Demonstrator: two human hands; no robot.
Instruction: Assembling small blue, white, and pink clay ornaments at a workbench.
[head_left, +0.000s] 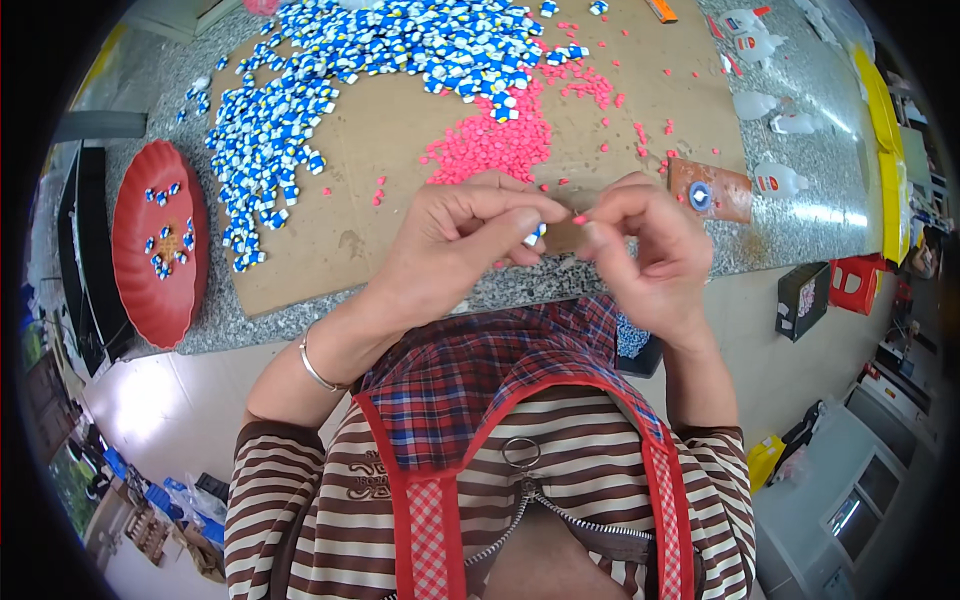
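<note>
Left hand (pixel 455 250): fingers curled, pinching a small blue-and-white piece (pixel 535 236) at the fingertips.
Right hand (pixel 640 250): thumb and forefinger closed on a tiny pink piece (pixel 580 218), just beside the left fingertips.
Cardboard sheet (pixel 380 140): on the speckled counter (pixel 800 215), under both hands.
Blue-and-white heap (pixel 400 50): 11 to 12 o'clock of hands.
Pink heap (pixel 490 140): 12 o'clock, near.
Red tray (pixel 130 290): 9 o'clock, well apart; few pieces inside.
White bottles (pixel 780 180): 2 o'clock.

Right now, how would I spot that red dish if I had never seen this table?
Find the speckled grey table with the brown cardboard sheet. Left of the cardboard lies the red plate, oval with a scalloped rim. It holds only a few blue-and-white pieces, unlike the big piles.
</note>
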